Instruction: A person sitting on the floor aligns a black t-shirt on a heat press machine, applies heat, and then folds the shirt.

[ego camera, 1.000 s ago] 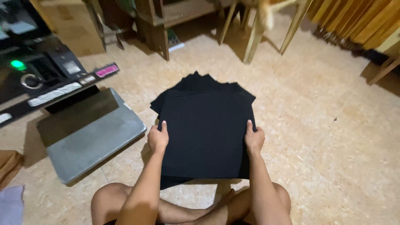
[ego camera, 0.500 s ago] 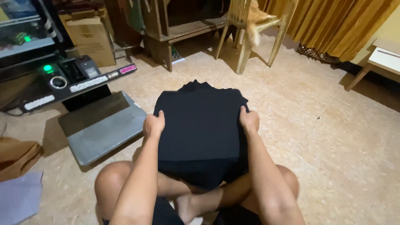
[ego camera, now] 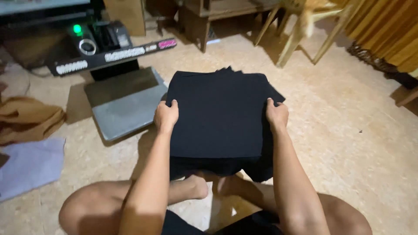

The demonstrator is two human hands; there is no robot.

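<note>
I sit cross-legged on the floor and hold a folded black garment flat in front of me, above my feet. My left hand grips its left edge with the thumb on top. My right hand grips its right edge the same way. A loose lower layer of the black cloth hangs down toward my ankles. Several corners of fabric stick out at the far edge.
A heat press with a grey flat plate and a lit green button stands at the left. Brown cloth and a pale lilac cloth lie further left. Wooden chair legs and yellow curtains stand beyond.
Both hands have lifted the black garment slightly and carried it a bit leftward and nearer the heat press plate. My head has tilted, so the view shifted.
</note>
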